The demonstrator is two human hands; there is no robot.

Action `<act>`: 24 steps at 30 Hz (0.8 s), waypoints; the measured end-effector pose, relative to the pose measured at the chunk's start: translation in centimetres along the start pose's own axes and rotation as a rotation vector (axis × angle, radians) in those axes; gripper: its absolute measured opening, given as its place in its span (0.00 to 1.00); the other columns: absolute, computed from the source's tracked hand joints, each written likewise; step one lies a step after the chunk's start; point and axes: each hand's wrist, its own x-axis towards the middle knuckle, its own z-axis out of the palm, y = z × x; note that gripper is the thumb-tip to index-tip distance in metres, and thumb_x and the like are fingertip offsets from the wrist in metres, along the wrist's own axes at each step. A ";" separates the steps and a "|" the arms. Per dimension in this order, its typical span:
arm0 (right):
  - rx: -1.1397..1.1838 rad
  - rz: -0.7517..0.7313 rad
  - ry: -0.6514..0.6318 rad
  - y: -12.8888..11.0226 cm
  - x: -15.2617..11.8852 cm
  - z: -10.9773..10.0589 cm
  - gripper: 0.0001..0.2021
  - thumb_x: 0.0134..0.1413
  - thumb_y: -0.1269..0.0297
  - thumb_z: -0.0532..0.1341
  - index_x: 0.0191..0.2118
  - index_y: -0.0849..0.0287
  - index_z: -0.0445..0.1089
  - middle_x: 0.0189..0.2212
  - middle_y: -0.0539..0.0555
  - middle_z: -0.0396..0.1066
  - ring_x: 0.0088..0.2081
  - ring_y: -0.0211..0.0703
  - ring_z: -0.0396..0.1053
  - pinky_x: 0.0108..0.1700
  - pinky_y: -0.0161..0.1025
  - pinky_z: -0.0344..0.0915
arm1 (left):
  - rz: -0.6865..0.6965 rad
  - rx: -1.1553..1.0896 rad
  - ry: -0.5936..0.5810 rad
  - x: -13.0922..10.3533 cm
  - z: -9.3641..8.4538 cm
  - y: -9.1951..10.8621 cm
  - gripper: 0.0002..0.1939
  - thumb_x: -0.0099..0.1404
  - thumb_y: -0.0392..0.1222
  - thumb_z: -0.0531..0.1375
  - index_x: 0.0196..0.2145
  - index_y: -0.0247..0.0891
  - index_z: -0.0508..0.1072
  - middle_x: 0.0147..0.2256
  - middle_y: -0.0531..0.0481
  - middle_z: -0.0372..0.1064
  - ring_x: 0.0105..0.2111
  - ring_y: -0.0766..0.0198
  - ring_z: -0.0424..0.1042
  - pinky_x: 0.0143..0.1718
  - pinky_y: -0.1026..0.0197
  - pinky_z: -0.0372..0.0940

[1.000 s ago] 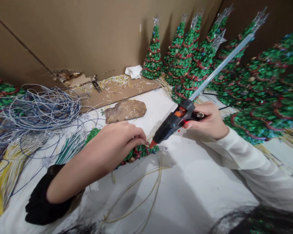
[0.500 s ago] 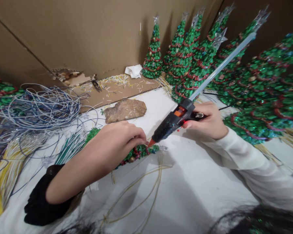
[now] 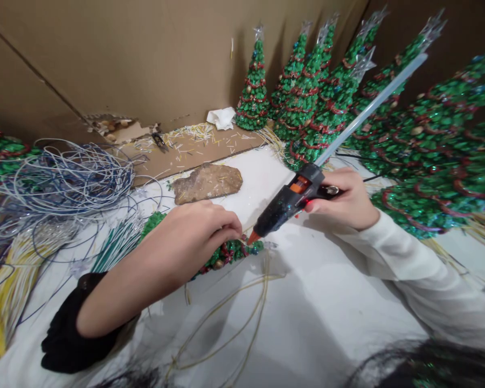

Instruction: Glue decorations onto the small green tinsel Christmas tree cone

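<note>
On white tabletop, centre frame, 1 small tinsel tree lies on its side, mostly hidden under the left hand, whose fingers are pinched down on the tree's tip end. Right hand is wrapped tight round the grip of 1 black glue gun w/ an orange patch on top; its orange nozzle is right at the tree, by the left fingertips (contact or just off, can't tell). 1 clear glue stick juts out the gun's back, up to the right. No brand or writing readable on the gun or anywhere else. Behind, approx. 6 upright green trees w/ red garland and silver star tops stand vs. the cardboard wall; more lean in at right, too overlapped to count. 1 brown slab lies beyond the left hand. Far left: 1 tangle of blue-white wire, 1 sheaf of yellow strands, and 1 bunch of green strands. 1 crumpled white paper sits near the wall.
</note>
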 end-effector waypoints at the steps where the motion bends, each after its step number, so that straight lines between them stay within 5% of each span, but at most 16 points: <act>1: 0.000 -0.003 0.000 0.0 0.0 0.0 0.14 0.48 0.53 0.67 0.29 0.60 0.74 0.18 0.46 0.69 0.18 0.29 0.58 0.20 0.27 0.54 | 0.002 0.001 0.000 0.0 0.0 0.0 0.13 0.67 0.43 0.52 0.34 0.44 0.77 0.34 0.53 0.76 0.36 0.63 0.72 0.39 0.64 0.63; 15: -0.020 0.008 0.007 0.4 -0.1 0.0 0.17 0.47 0.47 0.65 0.28 0.58 0.74 0.17 0.45 0.65 0.17 0.30 0.57 0.18 0.32 0.53 | 0.018 -0.005 0.009 0.0 0.1 -0.2 0.14 0.67 0.43 0.52 0.34 0.43 0.77 0.34 0.53 0.76 0.35 0.64 0.72 0.38 0.64 0.62; 24: -0.028 0.213 0.157 1.1 -0.7 -0.6 0.21 0.46 0.40 0.62 0.28 0.55 0.72 0.14 0.45 0.59 0.15 0.33 0.54 0.16 0.35 0.50 | 0.015 -0.008 0.009 0.0 0.2 -0.1 0.14 0.67 0.44 0.52 0.35 0.43 0.77 0.34 0.52 0.76 0.35 0.64 0.72 0.38 0.64 0.62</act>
